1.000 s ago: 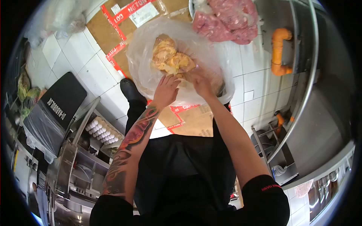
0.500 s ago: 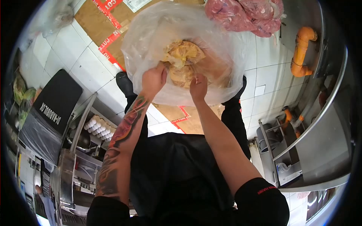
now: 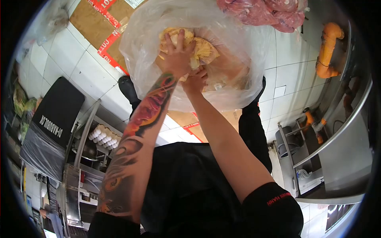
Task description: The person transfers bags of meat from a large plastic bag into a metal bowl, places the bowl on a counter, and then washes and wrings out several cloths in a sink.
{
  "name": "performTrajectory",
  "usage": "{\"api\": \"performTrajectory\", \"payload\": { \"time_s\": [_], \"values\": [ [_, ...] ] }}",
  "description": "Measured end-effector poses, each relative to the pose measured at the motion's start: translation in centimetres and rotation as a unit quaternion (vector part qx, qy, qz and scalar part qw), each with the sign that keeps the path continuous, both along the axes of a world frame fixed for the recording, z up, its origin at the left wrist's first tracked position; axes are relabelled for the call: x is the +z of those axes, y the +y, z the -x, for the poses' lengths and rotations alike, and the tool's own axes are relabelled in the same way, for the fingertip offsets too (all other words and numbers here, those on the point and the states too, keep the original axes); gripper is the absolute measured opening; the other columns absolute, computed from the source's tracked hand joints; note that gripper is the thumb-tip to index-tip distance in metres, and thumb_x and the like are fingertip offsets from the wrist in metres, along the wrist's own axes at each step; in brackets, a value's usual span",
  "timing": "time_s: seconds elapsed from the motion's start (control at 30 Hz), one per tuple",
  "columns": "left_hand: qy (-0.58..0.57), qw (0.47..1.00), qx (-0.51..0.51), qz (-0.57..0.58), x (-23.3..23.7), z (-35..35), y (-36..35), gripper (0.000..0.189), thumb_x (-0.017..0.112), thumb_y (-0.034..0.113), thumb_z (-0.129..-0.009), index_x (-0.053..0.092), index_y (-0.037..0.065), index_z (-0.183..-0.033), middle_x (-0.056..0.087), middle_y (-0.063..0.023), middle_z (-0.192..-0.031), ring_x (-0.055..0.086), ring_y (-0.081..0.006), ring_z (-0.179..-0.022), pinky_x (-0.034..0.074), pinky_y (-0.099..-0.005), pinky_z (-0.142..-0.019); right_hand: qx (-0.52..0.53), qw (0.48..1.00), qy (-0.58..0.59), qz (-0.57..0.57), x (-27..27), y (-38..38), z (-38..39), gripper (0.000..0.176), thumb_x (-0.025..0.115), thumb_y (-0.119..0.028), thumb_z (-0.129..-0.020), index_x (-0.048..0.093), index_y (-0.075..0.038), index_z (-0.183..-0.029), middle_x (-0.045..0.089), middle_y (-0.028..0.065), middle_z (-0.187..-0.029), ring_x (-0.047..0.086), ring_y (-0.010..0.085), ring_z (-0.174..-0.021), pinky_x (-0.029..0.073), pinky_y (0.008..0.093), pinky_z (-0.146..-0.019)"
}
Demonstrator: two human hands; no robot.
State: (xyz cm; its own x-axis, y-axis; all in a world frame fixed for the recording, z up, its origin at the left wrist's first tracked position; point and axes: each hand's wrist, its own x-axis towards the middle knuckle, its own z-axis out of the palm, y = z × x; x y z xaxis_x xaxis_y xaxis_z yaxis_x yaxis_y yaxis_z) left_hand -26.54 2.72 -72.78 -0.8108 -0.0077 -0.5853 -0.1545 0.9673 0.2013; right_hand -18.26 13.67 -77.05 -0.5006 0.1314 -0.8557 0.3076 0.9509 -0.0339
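Observation:
A large clear plastic bag [image 3: 137, 43] stands open on flattened cardboard between my legs. Inside it lie smaller knotted plastic bags of yellowish food [image 3: 206, 51], whose exact kind I cannot make out. My left hand [image 3: 177, 57] lies on top of one such bag, palm down with its fingers spread. Just below and to the right, my right hand [image 3: 194, 81] has curled fingers against the lower part of these bags, and my left hand partly covers that spot. Brownish-pink contents [image 3: 232, 59] fill the right side of the large bag.
Bags of pink raw meat [image 3: 274, 14] lie beyond the large bag at the upper right. Taped cardboard [image 3: 89, 25] covers white floor tiles. A metal rack with eggs [image 3: 104, 137] is on the left; orange pipes [image 3: 329, 49] and a steel counter [image 3: 345, 146] are on the right.
My left hand has gone from a closed grip beside the yellowish bags to lying spread on top of them. My right hand has moved slightly left, and the small bags have shifted and turned.

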Motion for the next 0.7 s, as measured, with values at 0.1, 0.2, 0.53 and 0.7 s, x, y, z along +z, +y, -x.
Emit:
{"api": "performTrajectory", "payload": {
  "time_s": [0.1, 0.2, 0.53, 0.7],
  "values": [
    [0.03, 0.996, 0.039, 0.077, -1.0, 0.2, 1.4, 0.079, 0.082, 0.029, -0.069, 0.05, 0.032, -0.142, 0.016, -0.0086, -0.164, 0.014, -0.0561, -0.144, 0.042, -0.078, -0.089, 0.012, 0.998, 0.061, 0.012, -1.1, 2.4, -0.3, 0.089, 0.082, -0.028, -0.074, 0.031, -0.006, -0.143, 0.029, 0.026, -0.141, 0.035, 0.0515, -0.132, 0.047, 0.0635, -0.093],
    [0.032, 0.996, 0.064, 0.058, -1.2, 0.2, 1.8, 0.059, 0.079, 0.025, -0.073, 0.059, 0.026, -0.128, 0.036, -0.0076, -0.151, 0.028, -0.0484, -0.14, 0.044, -0.0739, -0.087, -0.04, 0.965, 0.185, 0.179, -0.2, 6.3, 0.6, 0.07, 0.08, -0.025, -0.073, 0.046, -0.011, -0.133, 0.056, 0.0231, -0.129, 0.061, 0.0429, -0.109, 0.052, 0.0472, -0.089],
    [0.086, 0.977, 0.12, -0.154, 2.0, -1.3, -1.6, 0.038, 0.075, 0.007, -0.07, 0.064, 0.009, -0.107, 0.057, -0.0154, -0.115, 0.061, -0.0381, -0.103, 0.054, -0.0465, -0.081, -0.582, 0.749, 0.127, 0.289, 11.8, 13.2, 4.2, 0.055, 0.065, 0.008, -0.078, 0.053, -0.005, -0.13, 0.067, 0.007, -0.114, 0.067, 0.0177, -0.101, 0.056, 0.0321, -0.085],
    [0.221, 0.946, 0.149, -0.186, 14.4, -1.3, 0.1, 0.033, 0.069, 0.0, -0.069, 0.061, 0.0, -0.101, 0.058, -0.0207, -0.108, 0.058, -0.0428, -0.101, 0.049, -0.047, -0.084, -0.556, 0.702, 0.227, 0.384, 24.0, 14.2, 7.9, 0.057, 0.066, 0.009, -0.077, 0.051, -0.003, -0.131, 0.066, 0.0081, -0.117, 0.066, 0.0176, -0.103, 0.056, 0.0322, -0.088]
  ]
}}
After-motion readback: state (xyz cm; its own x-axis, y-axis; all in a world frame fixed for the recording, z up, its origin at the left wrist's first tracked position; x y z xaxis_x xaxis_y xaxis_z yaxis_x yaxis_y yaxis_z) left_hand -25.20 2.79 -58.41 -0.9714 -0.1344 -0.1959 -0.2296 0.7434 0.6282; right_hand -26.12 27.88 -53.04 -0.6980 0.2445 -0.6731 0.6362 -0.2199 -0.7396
